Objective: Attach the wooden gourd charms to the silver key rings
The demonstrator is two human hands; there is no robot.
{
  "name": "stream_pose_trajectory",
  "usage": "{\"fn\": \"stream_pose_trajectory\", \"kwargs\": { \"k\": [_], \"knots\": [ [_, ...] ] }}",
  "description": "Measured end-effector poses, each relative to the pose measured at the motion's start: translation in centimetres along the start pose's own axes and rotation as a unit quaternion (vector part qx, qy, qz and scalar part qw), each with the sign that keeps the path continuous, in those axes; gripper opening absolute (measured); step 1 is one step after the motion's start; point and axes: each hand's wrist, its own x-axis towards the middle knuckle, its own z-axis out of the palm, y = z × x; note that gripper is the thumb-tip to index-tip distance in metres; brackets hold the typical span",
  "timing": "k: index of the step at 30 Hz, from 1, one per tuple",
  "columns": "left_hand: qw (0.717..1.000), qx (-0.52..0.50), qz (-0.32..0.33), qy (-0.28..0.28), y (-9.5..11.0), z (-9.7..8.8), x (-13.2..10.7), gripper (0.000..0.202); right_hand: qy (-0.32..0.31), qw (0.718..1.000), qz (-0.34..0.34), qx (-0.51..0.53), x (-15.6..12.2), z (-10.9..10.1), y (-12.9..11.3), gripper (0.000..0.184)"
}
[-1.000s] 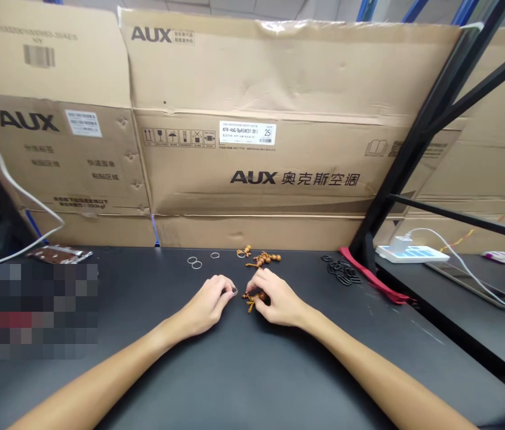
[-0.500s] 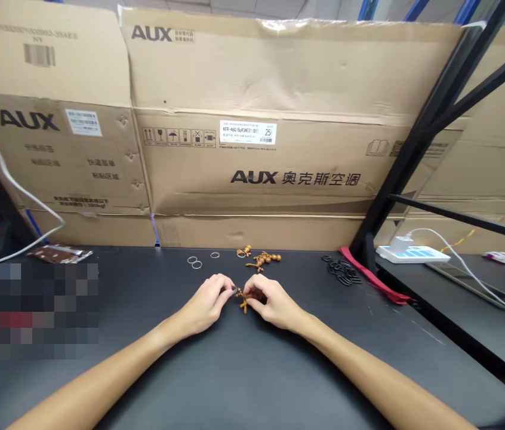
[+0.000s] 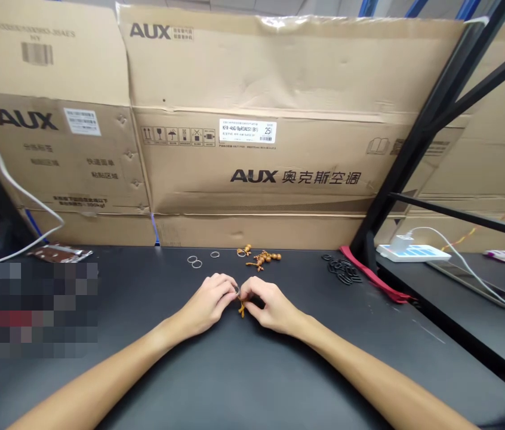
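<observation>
My left hand [image 3: 212,301] is closed in a pinch on a metal key ring [image 3: 237,291]. Close against it, my right hand [image 3: 268,304] pinches an orange-brown corded pendant [image 3: 242,310], whose knotted tail hangs below the fingertips. The fingers hide most of the pendant, and whether the ring passes through its cord cannot be made out. Behind the hands lie brown gourd-shaped bead pendants [image 3: 270,257] and a smaller pendant [image 3: 247,248] beside another ring. Several loose key rings [image 3: 196,264] rest farther left on the black table [image 3: 216,370].
A pile of black oval links [image 3: 343,272] lies right of the hands, near a red strap [image 3: 378,280] and a black metal post [image 3: 396,173]. Large cardboard boxes [image 3: 252,77] stand behind. A white power strip [image 3: 418,255] and a flat grey device [image 3: 476,283] are at right.
My two hands have come closer together, and the right fingertips now meet the ring. Less of the pendant shows between them. The things on the table have stayed put.
</observation>
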Motion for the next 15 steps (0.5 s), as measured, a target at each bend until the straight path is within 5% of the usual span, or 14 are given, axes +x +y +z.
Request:
{"fn": "stream_pose_trajectory", "kwargs": {
  "k": [15],
  "knots": [
    [1.000, -0.016, -0.013, 0.004, -0.11, 0.11, 0.13, 0.026, 0.017, 0.999, -0.026, -0.022, 0.11, -0.06, 0.11, 0.014]
  ]
}}
